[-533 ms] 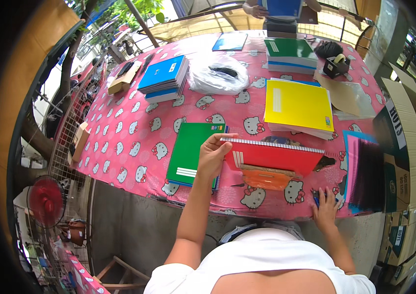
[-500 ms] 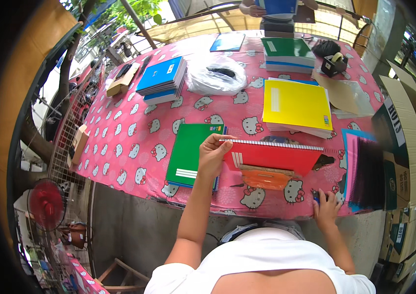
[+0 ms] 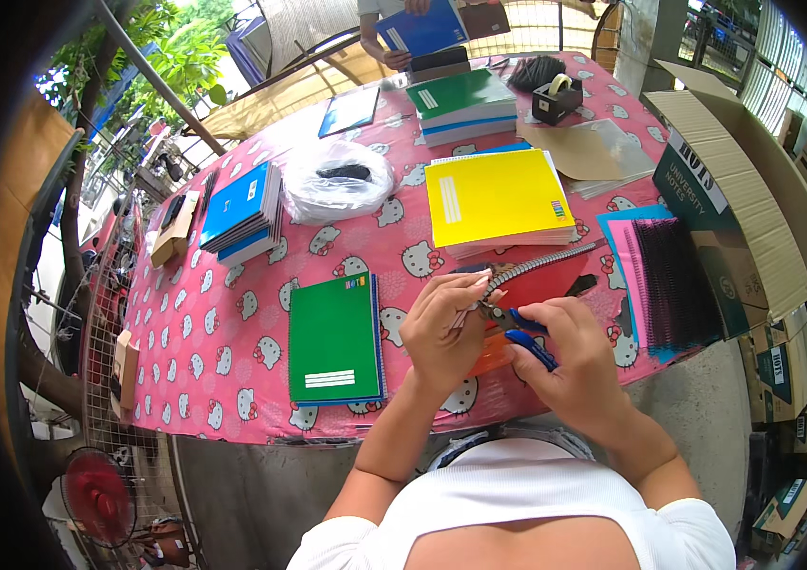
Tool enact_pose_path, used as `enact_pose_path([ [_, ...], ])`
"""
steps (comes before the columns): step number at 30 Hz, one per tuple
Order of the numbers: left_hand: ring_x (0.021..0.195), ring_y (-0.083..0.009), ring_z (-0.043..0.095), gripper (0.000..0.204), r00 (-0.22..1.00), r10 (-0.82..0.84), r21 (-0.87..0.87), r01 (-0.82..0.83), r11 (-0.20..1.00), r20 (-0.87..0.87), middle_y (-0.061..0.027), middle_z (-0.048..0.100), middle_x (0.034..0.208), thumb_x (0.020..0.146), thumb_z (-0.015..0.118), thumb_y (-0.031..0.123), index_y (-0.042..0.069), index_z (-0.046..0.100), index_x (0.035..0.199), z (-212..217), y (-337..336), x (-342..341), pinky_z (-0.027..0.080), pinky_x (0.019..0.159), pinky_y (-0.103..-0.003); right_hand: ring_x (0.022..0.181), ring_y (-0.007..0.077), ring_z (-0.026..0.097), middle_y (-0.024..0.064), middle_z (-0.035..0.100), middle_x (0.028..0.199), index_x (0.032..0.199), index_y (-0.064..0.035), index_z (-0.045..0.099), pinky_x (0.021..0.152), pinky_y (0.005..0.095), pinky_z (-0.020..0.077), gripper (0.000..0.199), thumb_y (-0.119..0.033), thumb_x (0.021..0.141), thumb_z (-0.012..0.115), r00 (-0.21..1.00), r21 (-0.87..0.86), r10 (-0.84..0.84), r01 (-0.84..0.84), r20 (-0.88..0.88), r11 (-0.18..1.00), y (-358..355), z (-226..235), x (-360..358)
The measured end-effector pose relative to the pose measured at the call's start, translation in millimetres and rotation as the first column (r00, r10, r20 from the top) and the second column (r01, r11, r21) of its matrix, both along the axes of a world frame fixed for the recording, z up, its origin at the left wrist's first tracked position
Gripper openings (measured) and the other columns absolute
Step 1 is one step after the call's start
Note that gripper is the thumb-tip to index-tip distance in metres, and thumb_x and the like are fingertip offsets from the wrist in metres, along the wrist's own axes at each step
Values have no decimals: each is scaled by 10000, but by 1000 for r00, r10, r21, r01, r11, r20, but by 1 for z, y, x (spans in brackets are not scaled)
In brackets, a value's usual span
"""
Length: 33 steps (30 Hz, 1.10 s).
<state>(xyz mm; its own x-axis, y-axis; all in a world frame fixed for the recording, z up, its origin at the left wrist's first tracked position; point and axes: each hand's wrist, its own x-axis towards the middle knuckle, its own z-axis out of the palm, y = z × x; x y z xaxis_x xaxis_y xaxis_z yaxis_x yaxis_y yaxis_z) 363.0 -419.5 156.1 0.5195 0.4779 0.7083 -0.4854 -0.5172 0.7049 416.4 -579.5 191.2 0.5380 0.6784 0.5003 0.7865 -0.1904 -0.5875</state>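
Observation:
My left hand (image 3: 441, 332) pinches the near end of a metal spiral binding (image 3: 541, 266) that runs along a red notebook (image 3: 556, 285) on the pink patterned tablecloth (image 3: 223, 323). In my right hand (image 3: 570, 361) is a pair of blue-handled pliers (image 3: 529, 347), its jaws at that same spiral end, right next to my left fingers. An orange sheet (image 3: 491, 361) lies under both hands. A green notebook (image 3: 334, 337) rests just left of my left hand, and a stack of yellow notebooks (image 3: 497, 199) sits behind the red one.
Pink covers with black spirals (image 3: 670, 275) lie at the right, beside open cardboard boxes (image 3: 736, 190). Farther back are a blue notebook stack (image 3: 242, 209), a plastic bag (image 3: 337, 180), a green stack (image 3: 465, 104) and a tape dispenser (image 3: 556, 95). Another person (image 3: 422, 24) stands at the far end.
My right hand came up from the table's near edge with the pliers and joined my left hand at the spiral's end. The left hand now pinches the wire.

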Motion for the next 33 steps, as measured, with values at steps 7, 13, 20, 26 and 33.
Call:
enact_pose_path([
  [7,871,-176,663,211,995,96,159,-93,983,-8,-146,692,914,767,637,-149,-7,631,922,-12,18,-12,563,669,-270,880,169,639,110,645,996,1120,35,554,717,292,540,358,-241,910,642,332,348,412,-238,-848,907,-1,-43,14],
  [13,762,-130,569,170,761,580,55,-618,784,292,-85,616,871,926,592,121,5,549,1041,45,85,-94,475,676,-276,1022,326,564,130,604,1051,1046,-45,600,934,411,426,393,-218,732,762,987,-239,-154,159,41,958,-82,-186,54],
  [20,581,-122,540,140,745,594,496,-656,569,303,-87,657,782,878,635,148,13,664,860,88,174,-128,410,526,-254,1064,342,544,150,590,1128,1001,-61,648,952,447,393,282,-143,744,730,989,102,-58,45,132,994,34,-132,122],
  [26,1292,-272,429,506,511,794,853,-200,483,-330,-127,528,1326,904,565,431,181,502,1340,-63,216,-53,98,1093,-633,1243,345,369,136,436,1313,1049,-154,676,996,446,337,346,-164,708,732,860,-280,291,-182,420,943,190,-124,129],
  [33,1452,-355,58,704,131,485,473,-113,874,-865,-81,121,1582,900,441,609,241,291,1481,-166,182,-93,-33,1024,-738,967,304,587,125,600,1025,883,-136,738,805,408,493,170,-131,718,700,847,-596,483,-274,222,755,237,-130,160],
])
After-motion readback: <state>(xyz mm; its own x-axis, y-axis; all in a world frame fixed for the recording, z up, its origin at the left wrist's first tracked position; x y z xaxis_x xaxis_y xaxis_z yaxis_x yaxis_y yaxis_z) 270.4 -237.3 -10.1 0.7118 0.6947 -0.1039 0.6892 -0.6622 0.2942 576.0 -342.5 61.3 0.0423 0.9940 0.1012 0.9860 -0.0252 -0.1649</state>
